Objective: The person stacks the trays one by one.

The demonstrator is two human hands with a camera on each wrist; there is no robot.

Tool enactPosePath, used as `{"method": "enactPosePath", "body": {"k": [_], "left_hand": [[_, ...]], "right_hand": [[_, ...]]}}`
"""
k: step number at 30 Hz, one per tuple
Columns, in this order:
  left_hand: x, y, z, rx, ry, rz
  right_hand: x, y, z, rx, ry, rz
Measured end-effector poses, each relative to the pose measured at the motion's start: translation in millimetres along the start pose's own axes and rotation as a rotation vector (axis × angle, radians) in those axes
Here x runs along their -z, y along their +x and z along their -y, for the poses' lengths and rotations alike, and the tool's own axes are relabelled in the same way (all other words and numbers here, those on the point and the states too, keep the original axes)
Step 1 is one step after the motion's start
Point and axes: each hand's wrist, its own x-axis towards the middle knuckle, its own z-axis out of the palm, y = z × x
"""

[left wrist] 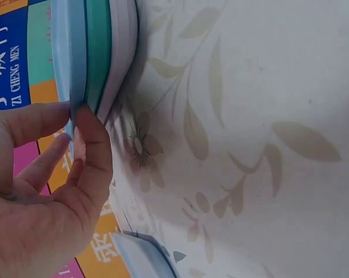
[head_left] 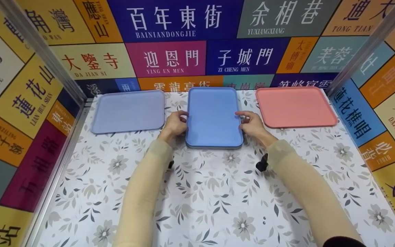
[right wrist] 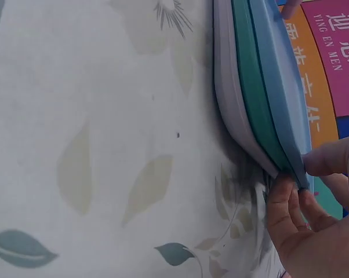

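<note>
A blue rectangular tray [head_left: 214, 116] tops a small stack at the middle of the far side of the table. Under it, the left wrist view shows the edges of a green tray [left wrist: 98, 52] and a pale whitish tray [left wrist: 123, 43]. My left hand [head_left: 176, 124] pinches the blue tray's left rim, thumb on top and fingers curled at its side. On the opposite rim my right hand [head_left: 252, 124] pinches in the same way; the right wrist view shows its fingertips [right wrist: 283, 188] at the edge, close to the green tray.
To the left of the stack lies a lavender tray [head_left: 129, 111], to the right a pink tray [head_left: 297, 106]. A white cloth [head_left: 197, 199] with grey flowers and leaves covers the table. Panels [head_left: 166, 20] printed with street names stand upright behind and on both sides.
</note>
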Motion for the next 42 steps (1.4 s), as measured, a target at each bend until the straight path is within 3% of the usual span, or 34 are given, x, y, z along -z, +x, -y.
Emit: {"method": "enactPosePath", "body": {"k": [4,9,16,19,23,26,27,33,34,42], "left_hand": [[-0.2,-10.2,-4.6,0.001,0.013,-0.005],[1.2,-2.8,2.8,-0.025,0.029,0.020],[-8.2,50.4,45.0,-0.006,0.059,0.029],[-3.9,44.3,42.4,0.000,0.076,0.041],[6.4,20.6,26.2,-0.030,0.059,0.051],[17.6,-2.0,10.2,-0.045,0.051,0.061],[22.0,1.0,16.1,-0.078,0.038,0.061],[44.4,-8.5,14.6,-0.111,0.068,0.043],[47.5,-16.3,7.9,-0.086,0.080,0.038],[85.1,-24.7,18.8,-0.074,0.102,-0.010]], "right_hand": [[-0.1,-1.1,2.0,-0.018,-0.021,0.005],[-1.1,-2.3,8.2,-0.028,-0.047,-0.012],[-1.5,-3.2,13.6,-0.040,-0.137,-0.055],[-0.5,-4.8,18.1,-0.038,-0.199,-0.066],[0.5,-6.0,27.6,-0.009,-0.266,-0.092],[0.2,-6.6,36.3,0.002,-0.249,-0.092],[-0.1,-6.7,39.3,-0.001,-0.223,-0.084],[-6.9,-7.7,58.5,-0.024,-0.104,-0.040],[-9.2,-7.9,61.7,-0.022,-0.104,-0.037],[-33.6,-8.3,87.3,0.004,-0.061,0.036]]}}
